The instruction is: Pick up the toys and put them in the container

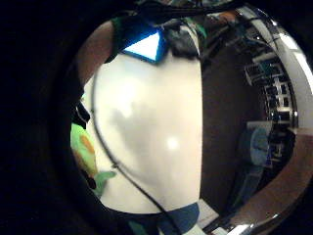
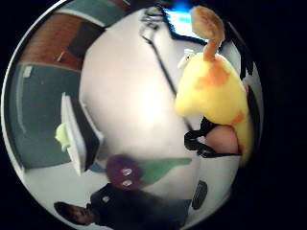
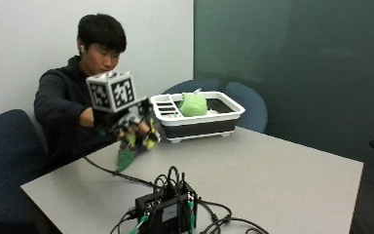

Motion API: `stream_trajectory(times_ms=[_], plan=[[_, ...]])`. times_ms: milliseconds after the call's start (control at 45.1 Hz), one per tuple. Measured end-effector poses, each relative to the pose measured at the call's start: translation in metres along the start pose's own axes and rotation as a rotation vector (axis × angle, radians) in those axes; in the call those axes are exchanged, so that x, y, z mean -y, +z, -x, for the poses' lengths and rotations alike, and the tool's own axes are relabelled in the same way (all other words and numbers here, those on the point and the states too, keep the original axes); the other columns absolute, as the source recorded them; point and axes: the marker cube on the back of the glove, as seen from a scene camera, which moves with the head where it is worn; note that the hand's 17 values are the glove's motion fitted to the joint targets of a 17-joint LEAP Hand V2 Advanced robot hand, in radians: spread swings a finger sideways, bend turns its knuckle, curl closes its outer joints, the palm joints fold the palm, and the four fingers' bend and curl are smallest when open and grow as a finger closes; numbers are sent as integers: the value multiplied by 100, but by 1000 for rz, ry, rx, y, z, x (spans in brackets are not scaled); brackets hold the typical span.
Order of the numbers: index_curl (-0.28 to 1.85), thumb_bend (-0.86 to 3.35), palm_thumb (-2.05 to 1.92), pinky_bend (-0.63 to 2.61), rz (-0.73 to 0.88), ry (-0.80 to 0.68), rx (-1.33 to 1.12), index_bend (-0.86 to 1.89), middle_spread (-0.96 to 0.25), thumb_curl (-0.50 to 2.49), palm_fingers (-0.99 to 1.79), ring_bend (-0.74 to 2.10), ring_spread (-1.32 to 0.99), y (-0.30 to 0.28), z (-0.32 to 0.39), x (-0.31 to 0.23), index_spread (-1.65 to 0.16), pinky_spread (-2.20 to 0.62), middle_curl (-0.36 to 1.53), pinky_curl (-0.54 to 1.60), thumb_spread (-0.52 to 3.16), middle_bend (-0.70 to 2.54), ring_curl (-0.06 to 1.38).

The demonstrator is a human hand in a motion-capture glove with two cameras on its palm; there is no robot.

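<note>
My gloved right hand [image 3: 130,127] is raised above the table's near-left side and grips a yellow plush toy [image 3: 143,142] with orange patches [image 2: 216,96], its fingers curled round it. The same toy shows at the edge of the little finger side palm view [image 1: 83,152]. Below the hand a purple toy with a green tail [image 2: 139,171] lies on the table [image 3: 126,157]. The white and black container [image 3: 200,124] stands to the right of the hand near the far edge, with a green toy [image 3: 192,105] inside it.
A black electronics box with cables [image 3: 166,209] sits at the table's front edge, and a cable runs from it toward the hand. Blue chairs [image 3: 247,103] stand behind the container. The grey table [image 3: 271,170] stretches to the right.
</note>
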Motion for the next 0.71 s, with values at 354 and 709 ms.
stream_trajectory(times_ms=[354, 709], plan=[[74, 13, 65, 46, -203, -580, 204, 120, -22, 62, 13, 16, -10, -157, 252, -39, -13, 3, 40, 28, 120, 66, 3], [66, -4, 42, 69, -2, -695, 10, 90, -12, 54, -18, 21, -7, -78, 454, -65, -18, 3, 35, 36, 124, 37, 10]])
